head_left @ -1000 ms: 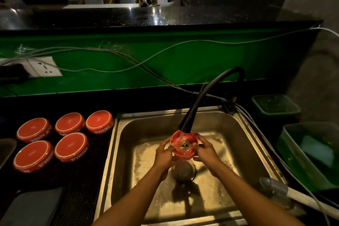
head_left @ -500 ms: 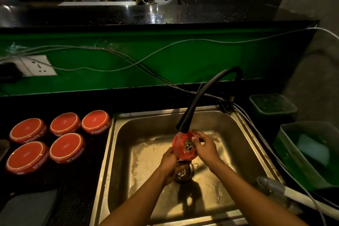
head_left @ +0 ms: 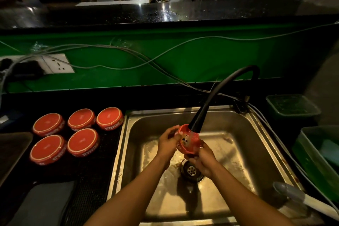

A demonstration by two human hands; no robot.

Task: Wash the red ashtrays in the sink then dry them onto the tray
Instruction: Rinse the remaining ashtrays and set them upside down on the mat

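- At the far left edge, a dark tray (head_left: 12,150) lies on the counter (head_left: 55,102), only part of it in frame.
- At upper left, a white socket plate (head_left: 58,63) sits on the green wall (head_left: 183,57), with cables (head_left: 128,55) trailing right across it.
- At lower left, five red ashtrays (head_left: 83,142) sit upside down on a black mat (head_left: 91,185): three in the back row, two in front, close together, just left of the sink.
- The steel sink (head_left: 247,143) fills the lower middle; its drain (head_left: 191,170) lies right below my hands.
- My left hand (head_left: 167,143) holds the ashtray (head_left: 189,141) by its left rim, fingers (head_left: 172,131) curled round the edge.
- That ashtray is over the sink, tilted with its hollow toward me, right under the black tap (head_left: 216,97); the nozzle touches or nearly touches its upper rim.
- My right hand (head_left: 201,159) grips it from beneath and the lower right, fingers wrapped under the bowl.
- At lower right, a grey and white handle (head_left: 300,198) lies by the sink's corner.
- At the right edge, two green tubs (head_left: 291,105) stand on the counter, the nearer one cut off by the frame.
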